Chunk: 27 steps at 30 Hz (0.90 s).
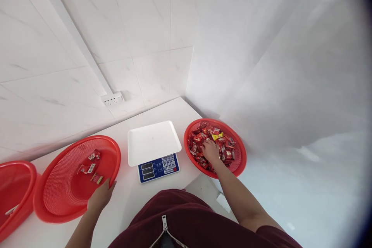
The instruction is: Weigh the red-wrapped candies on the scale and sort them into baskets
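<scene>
My right hand (210, 150) reaches into a red mesh basket (240, 159) on the right that is heaped with several small red snack packets (200, 139). Its fingers curl down into the pile, and what they hold is hidden. My left hand (101, 195) grips the near rim of a second red mesh basket (58, 197) on the left. That basket holds a few red packets (90, 166). Between the baskets stands a digital scale (158, 167) with a bare white weighing tray (153, 142).
A third red basin (17, 186) sits at the far left edge. The white table (128, 201) runs into a corner of white tiled walls, with a wall socket (112, 99) behind the scale. My dark red jacket fills the bottom of the view.
</scene>
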### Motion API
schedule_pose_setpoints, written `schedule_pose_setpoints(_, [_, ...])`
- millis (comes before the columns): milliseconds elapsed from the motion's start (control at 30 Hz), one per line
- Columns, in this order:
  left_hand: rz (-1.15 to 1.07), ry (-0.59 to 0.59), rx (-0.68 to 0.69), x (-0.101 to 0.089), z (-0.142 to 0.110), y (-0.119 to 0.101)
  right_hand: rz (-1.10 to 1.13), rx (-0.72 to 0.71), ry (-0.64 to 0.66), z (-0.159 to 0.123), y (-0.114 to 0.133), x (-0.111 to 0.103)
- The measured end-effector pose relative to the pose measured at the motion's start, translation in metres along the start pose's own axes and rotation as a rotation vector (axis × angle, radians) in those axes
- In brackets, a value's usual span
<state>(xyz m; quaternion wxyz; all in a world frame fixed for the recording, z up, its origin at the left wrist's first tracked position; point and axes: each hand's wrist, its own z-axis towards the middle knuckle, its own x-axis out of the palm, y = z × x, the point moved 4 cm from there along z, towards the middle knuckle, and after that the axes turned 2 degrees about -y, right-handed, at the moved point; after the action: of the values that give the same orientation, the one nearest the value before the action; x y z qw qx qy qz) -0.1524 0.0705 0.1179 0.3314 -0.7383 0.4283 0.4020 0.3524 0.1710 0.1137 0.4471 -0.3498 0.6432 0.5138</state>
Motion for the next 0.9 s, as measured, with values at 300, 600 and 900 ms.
schedule_pose_setpoints(300, [0.018,-0.012,-0.019,0.004,0.002,0.004,0.462,0.181,-0.039,0.01,0.007,-0.023])
schedule_pose_setpoints(600, [0.045,-0.013,-0.038,0.001,-0.005,-0.001,1.359,0.189,0.435,0.003,0.13,0.015])
schedule_pose_setpoints(900, [0.023,-0.015,-0.064,0.002,-0.008,-0.002,1.225,0.226,0.469,0.006,0.143,0.049])
